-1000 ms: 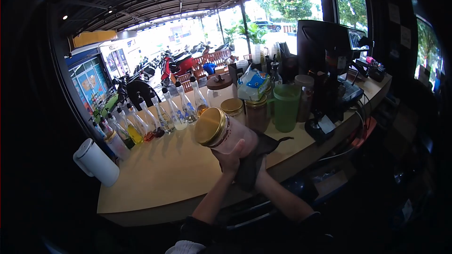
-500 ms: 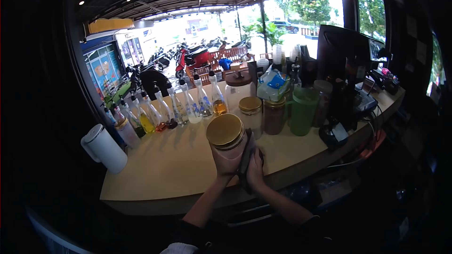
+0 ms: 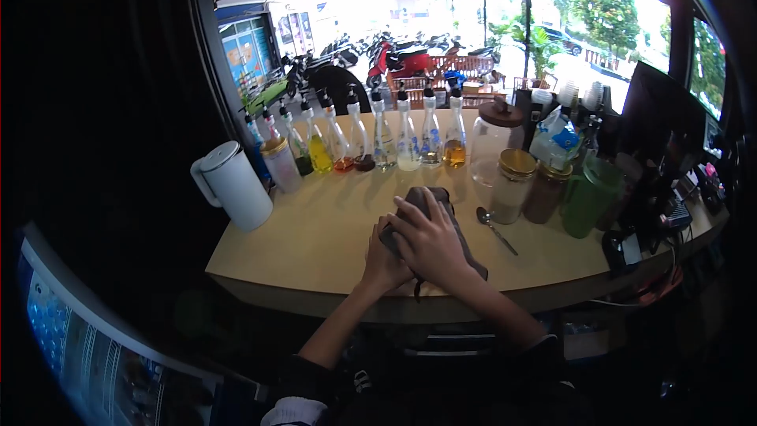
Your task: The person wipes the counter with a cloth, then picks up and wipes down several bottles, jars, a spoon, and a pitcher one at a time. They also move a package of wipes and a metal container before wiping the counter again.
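Observation:
My right hand [image 3: 434, 243] lies across a dark grey cloth [image 3: 430, 196], its fingers bent over the top and gripping it. The cloth is draped over the jar in my left hand, and its edge hangs down on the right. My left hand [image 3: 384, 267] is wrapped round the jar from the lower left. Cloth and hands hide the jar and its gold lid. On the counter to the right lies a metal spoon [image 3: 495, 229]. Behind it stand a jar with a gold lid [image 3: 512, 189] and a darker gold-lidded jar [image 3: 546, 196].
Several pump bottles [image 3: 381, 142] line the back of the wooden counter [image 3: 315, 244]. A white electric kettle [image 3: 235, 189] stands at the left end. To the right are a large glass jar with a brown lid [image 3: 495, 146], a green pitcher [image 3: 587, 201] and a dark monitor [image 3: 670, 118].
My right hand and the cloth have moved from the jar's right side up over its lid. The view has swung left, and the spoon has come into sight.

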